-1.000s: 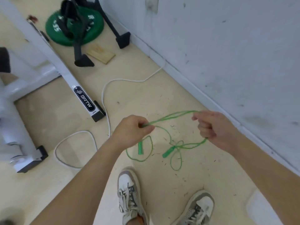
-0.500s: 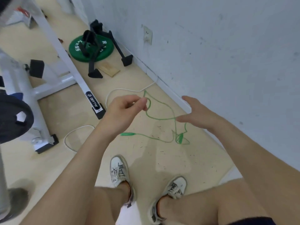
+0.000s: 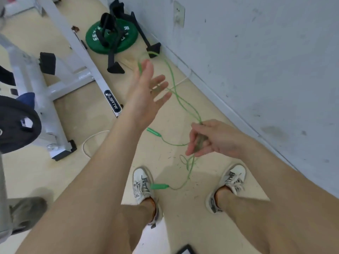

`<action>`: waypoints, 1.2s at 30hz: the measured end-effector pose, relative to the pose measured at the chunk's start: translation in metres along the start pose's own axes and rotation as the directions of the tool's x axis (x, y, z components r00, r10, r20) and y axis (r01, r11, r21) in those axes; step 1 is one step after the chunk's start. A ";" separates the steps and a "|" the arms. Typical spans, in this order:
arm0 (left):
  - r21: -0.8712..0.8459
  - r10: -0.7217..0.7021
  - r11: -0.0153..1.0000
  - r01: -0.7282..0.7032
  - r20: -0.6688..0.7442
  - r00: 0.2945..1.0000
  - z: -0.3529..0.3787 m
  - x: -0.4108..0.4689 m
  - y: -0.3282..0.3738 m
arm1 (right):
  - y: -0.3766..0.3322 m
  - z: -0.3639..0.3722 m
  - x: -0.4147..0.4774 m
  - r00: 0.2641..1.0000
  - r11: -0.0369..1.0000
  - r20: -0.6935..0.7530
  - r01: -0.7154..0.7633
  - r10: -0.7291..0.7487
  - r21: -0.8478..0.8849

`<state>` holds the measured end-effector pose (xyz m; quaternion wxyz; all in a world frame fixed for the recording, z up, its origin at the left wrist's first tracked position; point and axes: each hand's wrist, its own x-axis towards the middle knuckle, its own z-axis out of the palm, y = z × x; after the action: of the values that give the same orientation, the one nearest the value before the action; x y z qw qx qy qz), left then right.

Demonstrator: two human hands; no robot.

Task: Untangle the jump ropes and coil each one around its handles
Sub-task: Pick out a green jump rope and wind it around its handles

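Observation:
One thin green jump rope [image 3: 183, 103] runs between my hands above the floor. My left hand [image 3: 146, 96] is raised with fingers spread straight, and a loop of the rope hangs over its topmost finger. My right hand [image 3: 207, 140] is lower, near the wall, pinching the rope between thumb and fingers, though motion blurs it. Below that hand the rope tangles into small loops [image 3: 187, 162]. One green handle [image 3: 154, 132] lies under my left wrist. The other green handle [image 3: 159, 186] is beside my left shoe [image 3: 141, 182].
A white rack frame [image 3: 91, 70] crosses the floor on the left, with a black weight plate [image 3: 16, 125] beside it. A green weight plate [image 3: 111, 37] and black stands [image 3: 113, 65] sit ahead by the wall [image 3: 266, 61]. A white cable [image 3: 91, 142] curls on the floor.
My left hand has gone from pinching the rope to open and has risen, with the rope looped over it. My right hand has dropped and taken hold of the rope. The handles have shifted towards my feet.

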<state>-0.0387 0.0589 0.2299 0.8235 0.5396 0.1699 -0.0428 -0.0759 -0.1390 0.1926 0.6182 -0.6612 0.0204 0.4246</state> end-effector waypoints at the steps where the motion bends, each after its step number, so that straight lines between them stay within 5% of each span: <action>1: 0.095 -0.119 0.989 0.116 0.027 0.993 -0.008 0.000 -0.024 | -0.006 -0.004 0.001 0.999 0.992 -0.039 0.037 -0.033 0.124; 3: 0.424 -0.407 0.855 0.297 0.197 0.892 -0.015 -0.009 -0.069 | -0.016 -0.012 0.003 0.990 0.939 -0.122 0.108 -0.071 0.326; 5: 0.695 -0.699 0.646 0.316 0.370 0.612 -0.015 -0.026 -0.100 | -0.023 -0.019 0.005 0.980 0.877 -0.185 0.146 -0.067 0.458; 7: 0.759 -0.788 0.587 0.281 0.457 0.413 -0.013 -0.035 -0.114 | -0.025 -0.031 0.007 0.955 0.803 -0.290 0.215 -0.055 0.555; 9: 0.734 -0.788 0.604 0.311 0.490 0.374 -0.014 -0.039 -0.111 | -0.023 -0.045 0.008 0.905 0.714 -0.426 0.305 -0.010 0.631; 13: 0.715 -0.705 0.670 0.201 0.527 0.475 -0.018 -0.042 -0.098 | -0.009 -0.077 0.010 0.793 0.555 -0.607 0.481 0.056 0.679; 16: 0.850 -0.710 0.521 0.078 0.381 0.592 -0.019 -0.044 -0.100 | 0.004 -0.090 0.011 0.751 0.562 -0.654 0.506 0.086 0.654; 24: 0.982 -0.657 0.148 -0.121 0.189 0.730 -0.061 -0.031 -0.095 | 0.020 -0.101 0.022 0.636 0.679 -0.759 0.494 0.144 0.543; 26: 0.972 -0.643 0.224 -0.074 0.204 0.738 -0.063 -0.031 -0.094 | 0.028 -0.102 0.028 0.626 0.713 -0.762 0.458 0.165 0.531; 28: 0.868 -0.632 0.477 0.139 0.229 0.741 -0.057 -0.035 -0.092 | 0.040 -0.097 0.032 0.700 0.835 -0.687 0.246 0.198 0.492; 30: 0.638 -0.556 0.714 0.289 0.265 0.787 -0.044 -0.038 -0.083 | 0.049 -0.080 0.030 0.859 0.924 -0.444 -0.080 0.255 0.375; 32: 0.417 -0.443 0.855 0.309 0.277 0.853 -0.032 -0.035 -0.074 | 0.052 -0.057 0.031 0.951 0.952 -0.147 -0.245 0.273 0.183; 36: 0.074 -0.321 0.947 0.313 0.258 0.911 -0.017 -0.028 -0.059 | 0.056 -0.009 0.036 0.900 0.961 0.401 -0.060 0.170 -0.272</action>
<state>-0.0835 0.0463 0.1814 0.8125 0.5066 0.1423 -0.2507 -0.0793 -0.1414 0.1255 0.4924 -0.6251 -0.1280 0.5919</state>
